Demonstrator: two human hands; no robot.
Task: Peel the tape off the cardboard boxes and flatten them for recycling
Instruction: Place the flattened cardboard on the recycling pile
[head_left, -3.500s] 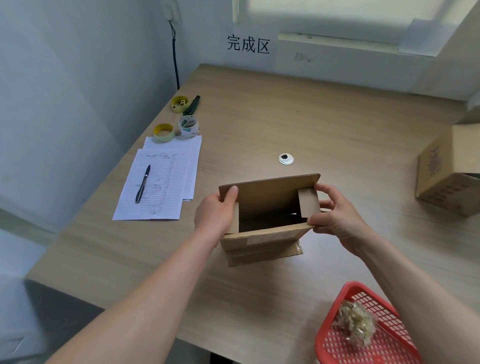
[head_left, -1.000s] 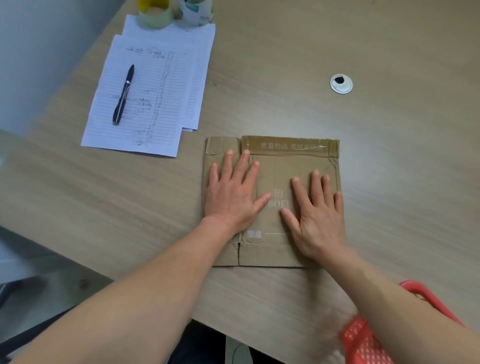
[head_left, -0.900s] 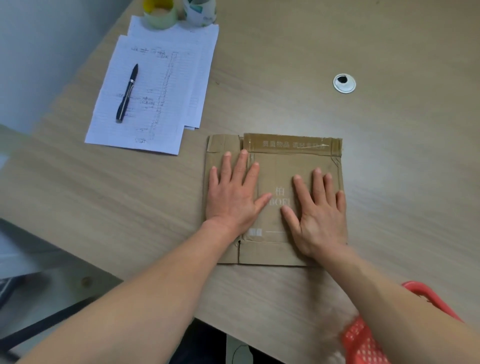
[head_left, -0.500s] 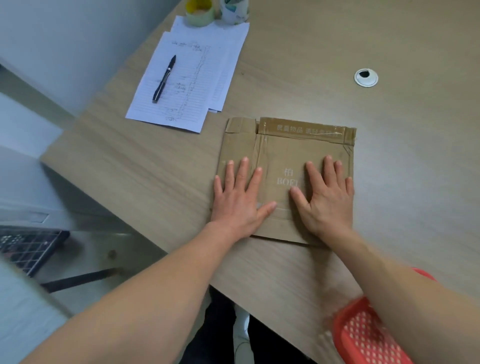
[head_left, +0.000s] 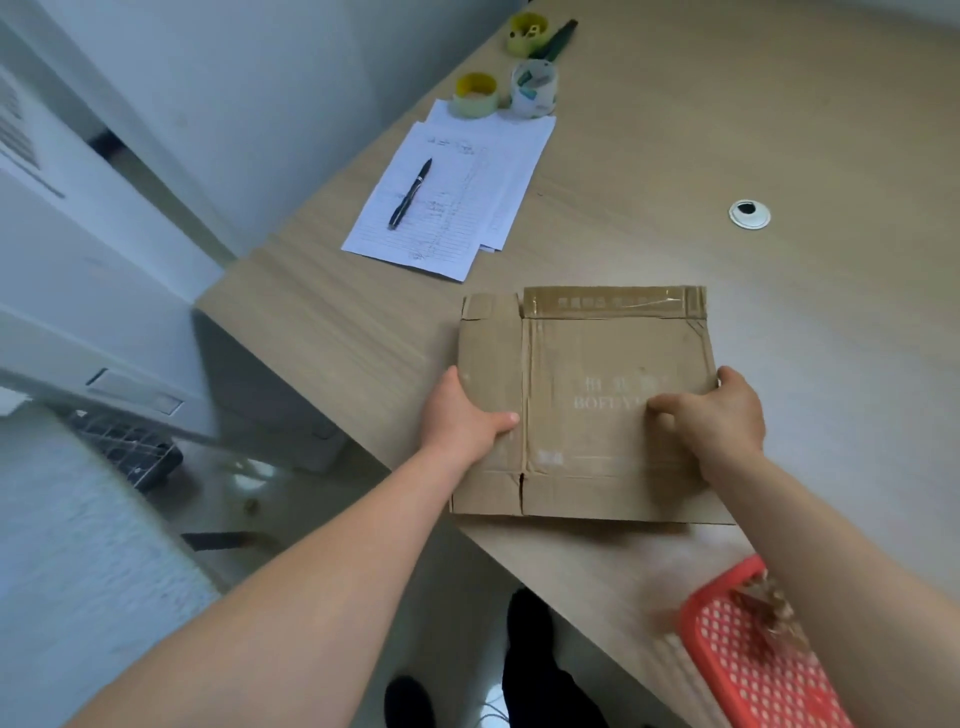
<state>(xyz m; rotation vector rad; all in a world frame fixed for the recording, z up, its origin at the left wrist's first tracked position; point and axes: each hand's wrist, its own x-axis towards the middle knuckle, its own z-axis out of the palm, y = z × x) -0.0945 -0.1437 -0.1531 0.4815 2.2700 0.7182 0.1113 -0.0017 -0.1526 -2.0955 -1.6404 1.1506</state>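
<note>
Surface (head_left: 675, 156): a wood-grain top that fills most of the view, its left edge and near edge both in sight, with the floor showing beyond them.
Flattened cardboard box (head_left: 582, 364): lies flat near the near edge of the surface, its near flaps reaching that edge; faint pale print sits on its middle panel.
Tape strip (head_left: 613, 302): glossy brown tape runs along the far flap of the box — it is not peeled off.
Left hand (head_left: 462, 415): grips the left edge of the box, thumb laid on top of the cardboard and fingers curled under and out of sight.
Right hand (head_left: 719, 415): grips the right edge of the box, thumb on top pointing left; the picture is blurred here, so the fingers' exact lie is unclear.
Lined sheets (head_left: 452, 192): a small stack of written paper, far and left of the box, well apart from it.
Red basket (head_left: 748, 670): perforated plastic at the near right corner, holding a clump of crumpled brownish stuff — too blurred to say what.
Tape rolls (head_left: 475, 94): three rolls beyond the sheets, at the far left.
Pen (head_left: 410, 193): dark, lying aslant on the sheets.
White round cap (head_left: 749, 213): set in the surface, far right of the box.
</note>
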